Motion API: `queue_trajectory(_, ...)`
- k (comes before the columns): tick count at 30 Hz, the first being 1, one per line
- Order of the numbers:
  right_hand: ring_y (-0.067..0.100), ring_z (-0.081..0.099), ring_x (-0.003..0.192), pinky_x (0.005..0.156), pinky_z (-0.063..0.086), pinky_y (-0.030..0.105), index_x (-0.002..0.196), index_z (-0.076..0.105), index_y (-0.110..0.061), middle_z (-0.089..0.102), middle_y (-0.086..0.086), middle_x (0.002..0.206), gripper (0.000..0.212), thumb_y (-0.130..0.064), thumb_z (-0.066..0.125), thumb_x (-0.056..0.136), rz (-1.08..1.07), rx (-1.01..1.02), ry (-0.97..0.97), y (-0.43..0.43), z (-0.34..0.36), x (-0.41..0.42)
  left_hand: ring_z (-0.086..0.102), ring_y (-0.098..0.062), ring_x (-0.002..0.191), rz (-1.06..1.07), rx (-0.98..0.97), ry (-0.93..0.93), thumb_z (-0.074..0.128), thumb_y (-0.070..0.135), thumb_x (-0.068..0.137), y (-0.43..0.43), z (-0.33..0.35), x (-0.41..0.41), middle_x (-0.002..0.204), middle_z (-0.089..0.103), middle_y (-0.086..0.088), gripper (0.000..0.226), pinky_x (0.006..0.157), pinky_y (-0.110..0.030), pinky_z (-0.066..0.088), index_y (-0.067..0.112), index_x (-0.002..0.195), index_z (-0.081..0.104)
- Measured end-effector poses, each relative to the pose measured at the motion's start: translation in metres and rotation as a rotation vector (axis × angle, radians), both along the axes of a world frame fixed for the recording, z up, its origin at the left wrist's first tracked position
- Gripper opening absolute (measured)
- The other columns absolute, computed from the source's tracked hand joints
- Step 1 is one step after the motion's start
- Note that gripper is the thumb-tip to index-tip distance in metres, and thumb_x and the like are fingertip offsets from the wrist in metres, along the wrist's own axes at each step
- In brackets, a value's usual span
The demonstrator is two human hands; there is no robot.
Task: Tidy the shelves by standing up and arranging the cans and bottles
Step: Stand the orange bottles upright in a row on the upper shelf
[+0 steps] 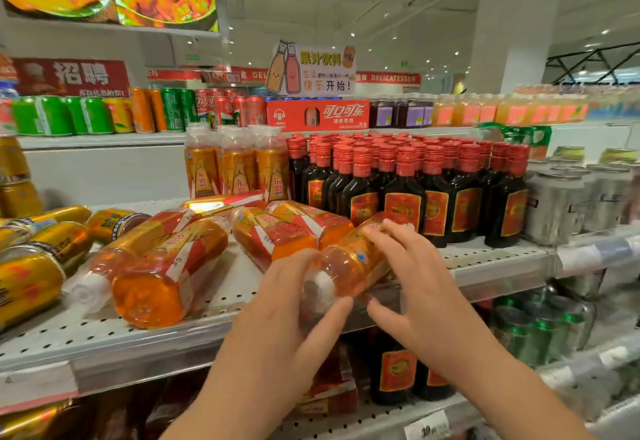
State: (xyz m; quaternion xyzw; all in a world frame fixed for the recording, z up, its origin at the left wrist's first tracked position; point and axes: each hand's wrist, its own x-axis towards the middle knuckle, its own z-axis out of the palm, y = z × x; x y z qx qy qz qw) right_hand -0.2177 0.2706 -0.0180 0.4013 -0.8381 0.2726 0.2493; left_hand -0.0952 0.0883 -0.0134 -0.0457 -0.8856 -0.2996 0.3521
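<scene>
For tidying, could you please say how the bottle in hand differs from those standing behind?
The held bottle lies sideways in front; the standing bottles are upright behind. The left hand and right hand touch the held bottle; the standing bottles are untouched. Shared: gold-red labels.

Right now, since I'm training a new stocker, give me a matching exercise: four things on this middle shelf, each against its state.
Things:
1. held bottle
2. dark bottles
3. gold cans
4. silver cans

States:
A. upright, far right
B. lying on their sides, far left
C. upright in rows, red caps
D. on its side at the shelf's front edge, between left hand and right hand

Pairs: 1-D, 2-C, 3-B, 4-A
</scene>
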Motion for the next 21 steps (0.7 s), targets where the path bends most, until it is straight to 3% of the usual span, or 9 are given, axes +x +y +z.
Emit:
queue_trajectory(3, 0.006, 0.001, 0.152, 0.118, 0.013, 0.034, 0.152, 0.015, -0.05, 0.012, -0.021, 0.16, 0.087, -0.043, 0.07, 0.085, 0.023, -0.02, 0.012, 0.001, -0.006, -0.008, 0.057, 0.009, 0.107, 0.02, 0.137, 0.067, 0.062, 0.063, 0.086, 0.003, -0.006, -0.005, 0.12, 0.052, 0.036, 0.045, 0.079, -0.006, 0.047, 0.057, 0.127, 0.045)
queue_trajectory(6, 0.008, 0.004, 0.152, 0.117, 0.013, 0.032, 0.154, 0.014, -0.05, 0.011, -0.023, 0.16, 0.089, -0.041, 0.07, 0.085, 0.056, -0.059, 0.028, 0.002, -0.008, -0.011, 0.061, 0.002, 0.107, 0.078, 0.147, 0.153, 0.062, 0.063, 0.089, 0.006, -0.001, -0.003, 0.121, 0.058, 0.03, 0.041, 0.08, -0.012, 0.052, 0.054, 0.128, 0.052)
queue_trajectory(9, 0.005, 0.014, 0.15, 0.117, 0.022, 0.033, 0.156, 0.017, -0.046, 0.019, -0.021, 0.159, 0.089, -0.043, 0.071, 0.085, 0.11, -0.126, 0.046, 0.003, 0.004, -0.018, 0.064, -0.007, 0.1, 0.133, 0.159, 0.261, 0.061, 0.062, 0.088, 0.009, 0.027, -0.006, 0.115, 0.064, 0.022, 0.041, 0.074, -0.022, 0.053, 0.05, 0.127, 0.057)
queue_trajectory(13, -0.004, 0.039, 0.133, 0.106, 0.043, 0.026, 0.149, 0.029, -0.048, 0.042, -0.032, 0.138, 0.08, -0.055, 0.073, 0.082, 0.187, -0.224, -0.051, 0.004, 0.027, -0.029, 0.065, -0.012, 0.084, 0.1, 0.197, 0.348, 0.065, 0.056, 0.089, 0.013, 0.077, -0.026, 0.095, 0.065, 0.016, 0.031, 0.067, -0.02, 0.053, 0.044, 0.118, 0.063)
queue_trajectory(18, -0.01, 0.054, 0.114, 0.082, 0.049, 0.018, 0.132, 0.044, -0.055, 0.057, -0.032, 0.122, 0.059, -0.068, 0.068, 0.081, 0.246, -0.363, -0.191, 0.008, 0.028, -0.039, 0.065, -0.007, 0.093, 0.032, 0.163, 0.172, 0.056, 0.069, 0.09, 0.015, 0.114, -0.063, 0.1, 0.066, 0.017, 0.041, 0.069, -0.025, 0.057, 0.045, 0.123, 0.058)
queue_trajectory(21, -0.016, 0.057, 0.105, 0.072, 0.049, 0.011, 0.121, 0.051, -0.056, 0.061, -0.038, 0.113, 0.046, -0.069, 0.067, 0.081, 0.278, -0.464, -0.322, 0.012, 0.028, -0.046, 0.062, 0.003, 0.098, 0.099, 0.082, 0.091, 0.045, 0.066, 0.096, 0.001, 0.104, -0.07, 0.101, 0.066, 0.022, 0.031, 0.072, -0.022, 0.051, 0.045, 0.113, 0.061)
